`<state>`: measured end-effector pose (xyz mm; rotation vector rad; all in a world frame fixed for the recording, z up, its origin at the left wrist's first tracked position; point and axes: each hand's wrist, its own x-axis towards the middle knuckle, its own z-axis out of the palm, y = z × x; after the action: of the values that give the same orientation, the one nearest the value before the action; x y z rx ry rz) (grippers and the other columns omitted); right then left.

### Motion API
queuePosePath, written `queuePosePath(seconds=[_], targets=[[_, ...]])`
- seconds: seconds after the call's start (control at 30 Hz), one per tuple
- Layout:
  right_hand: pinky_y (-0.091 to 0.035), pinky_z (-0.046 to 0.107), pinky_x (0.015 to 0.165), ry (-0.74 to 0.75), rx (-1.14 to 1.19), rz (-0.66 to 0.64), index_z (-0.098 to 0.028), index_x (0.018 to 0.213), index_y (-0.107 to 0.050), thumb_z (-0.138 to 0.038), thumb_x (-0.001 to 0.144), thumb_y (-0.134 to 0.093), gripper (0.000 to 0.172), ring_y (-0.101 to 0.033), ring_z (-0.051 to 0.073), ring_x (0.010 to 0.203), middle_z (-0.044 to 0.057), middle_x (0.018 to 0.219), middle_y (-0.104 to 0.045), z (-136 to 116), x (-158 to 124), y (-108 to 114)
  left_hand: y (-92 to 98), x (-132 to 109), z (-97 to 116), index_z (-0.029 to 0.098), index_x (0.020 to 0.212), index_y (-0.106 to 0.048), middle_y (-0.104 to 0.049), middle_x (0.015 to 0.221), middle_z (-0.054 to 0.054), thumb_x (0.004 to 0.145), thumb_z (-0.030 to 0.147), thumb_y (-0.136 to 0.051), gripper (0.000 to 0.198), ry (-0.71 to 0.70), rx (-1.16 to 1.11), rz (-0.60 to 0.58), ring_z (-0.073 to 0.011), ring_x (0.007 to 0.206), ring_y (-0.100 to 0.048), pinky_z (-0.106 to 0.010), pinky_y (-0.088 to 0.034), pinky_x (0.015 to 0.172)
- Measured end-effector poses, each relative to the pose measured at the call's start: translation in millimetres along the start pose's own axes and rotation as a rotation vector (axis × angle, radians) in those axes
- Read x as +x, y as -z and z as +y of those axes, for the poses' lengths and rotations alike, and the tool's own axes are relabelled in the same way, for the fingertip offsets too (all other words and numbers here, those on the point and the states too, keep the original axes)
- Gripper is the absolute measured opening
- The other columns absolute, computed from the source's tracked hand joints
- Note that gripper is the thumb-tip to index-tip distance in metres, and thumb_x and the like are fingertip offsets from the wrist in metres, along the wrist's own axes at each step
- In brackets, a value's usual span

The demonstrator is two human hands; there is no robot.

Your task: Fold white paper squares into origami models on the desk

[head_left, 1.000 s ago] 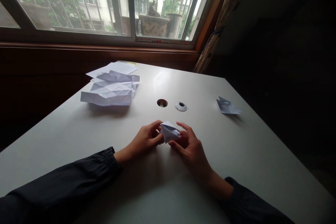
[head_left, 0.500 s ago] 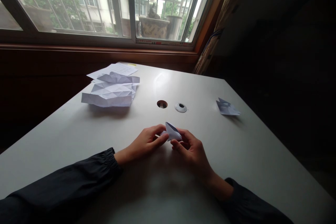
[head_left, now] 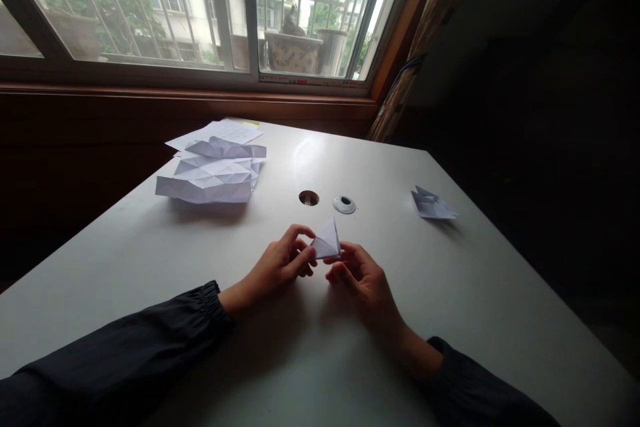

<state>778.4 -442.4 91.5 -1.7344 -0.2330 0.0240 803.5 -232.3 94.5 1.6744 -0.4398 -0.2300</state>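
A small folded piece of white paper (head_left: 326, 240), with a pointed top, is held up above the white table. My left hand (head_left: 283, 260) pinches its left corner between thumb and fingers. At the paper's lower right edge, the fingertips of my right hand (head_left: 365, 280) touch it, while the right thumb stands apart from it. The right fingers are loosely curled and parted. Another folded paper piece (head_left: 434, 204) lies on the table to the right, away from both hands.
Creased white sheets (head_left: 210, 173) lie at the table's left, with a printed sheet (head_left: 235, 131) behind them. A round cable hole (head_left: 309, 198) and its loose cover (head_left: 345, 205) lie beyond my hands. The white table (head_left: 240, 360) reaches towards a barred window (head_left: 200, 7).
The folded paper has been turned and lifted slightly, so a flat triangular face now shows. My left fingers have shifted on it, and the right thumb has come away from it.
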Motion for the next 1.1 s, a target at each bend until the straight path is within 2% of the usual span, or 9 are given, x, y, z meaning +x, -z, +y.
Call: queuePosePath(seconds=[0.1, 0.27, 0.37, 0.5, 0.63, 0.73, 0.9, 1.0, 1.1], targets=[[-0.062, 0.037, 0.072, -0.012, 0.026, 0.043, -0.025, 0.14, -0.048, -0.049, 0.089, -0.072, 0.061, -0.073, 0.023, 0.084, 0.01, 0.113, -0.071, 0.4, -0.8, -0.2, 1.3, 0.7, 3.8, 0.019, 0.119, -0.052, -0.07, 0.091, -0.006, 0.1, 0.052, -0.05, 0.038, -0.019, 0.029, -0.03, -0.0163, 0.077, -0.069, -0.028, -0.054, 0.073], [-0.064, 0.039, 0.077, -0.001, -0.055, 0.008, -0.026, 0.144, -0.05, -0.048, 0.089, -0.072, 0.063, -0.073, 0.024, 0.09, 0.011, 0.123, -0.068, 3.4, -0.4, -0.1, 2.4, 0.2, 4.0, 0.018, 0.121, -0.055, -0.071, 0.108, -0.01, 0.091, 0.051, -0.066, 0.046, -0.072, 0.065, -0.105, -0.0182, 0.083, -0.07, -0.026, -0.052, 0.07], [-0.065, 0.041, 0.079, -0.011, -0.085, 0.026, -0.025, 0.147, -0.048, -0.048, 0.087, -0.074, 0.069, -0.073, 0.025, 0.094, 0.013, 0.128, -0.065, 4.9, -0.2, -0.5, 2.8, -0.6, 1.2, 0.017, 0.122, -0.059, -0.072, 0.098, -0.008, 0.099, 0.052, -0.053, 0.042, -0.052, 0.052, -0.066, -0.0183, 0.084, -0.069, -0.028, -0.052, 0.075], [-0.065, 0.041, 0.079, -0.034, -0.097, 0.047, -0.024, 0.144, -0.048, -0.049, 0.083, -0.078, 0.072, -0.072, 0.027, 0.099, 0.015, 0.13, -0.063, 4.6, -1.6, -0.6, 2.8, -1.5, -2.3, 0.014, 0.102, -0.065, -0.068, 0.09, -0.008, 0.103, 0.055, -0.038, 0.05, -0.019, 0.01, 0.002, -0.0193, 0.084, -0.067, -0.028, -0.051, 0.077], [-0.065, 0.041, 0.075, -0.066, -0.101, 0.068, -0.024, 0.138, -0.049, -0.052, 0.08, -0.08, 0.072, -0.074, 0.023, 0.083, 0.015, 0.125, -0.065, 6.1, -3.2, -0.3, 2.0, -1.2, -3.0, 0.014, 0.095, -0.066, -0.065, 0.083, -0.005, 0.101, 0.057, -0.044, 0.049, -0.006, 0.017, 0.037, -0.0176, 0.078, -0.062, -0.026, -0.048, 0.073], [-0.065, 0.04, 0.075, -0.051, -0.11, 0.072, -0.023, 0.137, -0.048, -0.052, 0.08, -0.079, 0.071, -0.074, 0.022, 0.079, 0.016, 0.126, -0.064, 7.8, -4.2, -0.6, 2.0, -0.3, 0.2, 0.013, 0.097, -0.067, -0.063, 0.081, -0.005, 0.099, 0.056, -0.05, 0.046, 0.006, -0.048, 0.001, -0.0163, 0.076, -0.059, -0.026, -0.047, 0.072], [-0.064, 0.041, 0.083, 0.033, -0.12, 0.055, -0.026, 0.141, -0.045, -0.047, 0.084, -0.077, 0.069, -0.069, 0.031, 0.11, 0.017, 0.141, -0.057, 5.9, -7.2, -0.3, 4.4, 1.1, 10.3, 0.014, 0.11, -0.07, -0.066, 0.101, -0.008, 0.095, 0.05, -0.058, 0.04, 0.036, -0.213, -0.133, -0.0184, 0.088, -0.06, -0.027, -0.049, 0.077], [-0.059, 0.046, 0.097, 0.155, -0.222, 0.054, -0.026, 0.144, -0.044, -0.043, 0.083, -0.078, 0.072, -0.057, 0.035, 0.131, 0.016, 0.15, -0.05, 3.3, -9.4, 0.9, 5.4, 0.9, 13.9, 0.016, 0.101, -0.074, -0.063, 0.11, -0.009, 0.097, 0.047, -0.057, 0.035, -0.02, -0.133, -0.179, -0.0209, 0.099, -0.059, -0.029, -0.049, 0.086], [-0.048, 0.053, 0.111, 0.271, -0.339, 0.014, -0.026, 0.145, -0.045, -0.039, 0.08, -0.082, 0.077, -0.05, 0.037, 0.138, 0.016, 0.15, -0.05, 3.5, -10.5, 2.1, 4.9, -0.6, 14.8, 0.016, 0.093, -0.074, -0.06, 0.115, -0.01, 0.098, 0.045, -0.056, 0.034, -0.072, -0.056, -0.209, -0.0219, 0.105, -0.059, -0.029, -0.048, 0.091]])
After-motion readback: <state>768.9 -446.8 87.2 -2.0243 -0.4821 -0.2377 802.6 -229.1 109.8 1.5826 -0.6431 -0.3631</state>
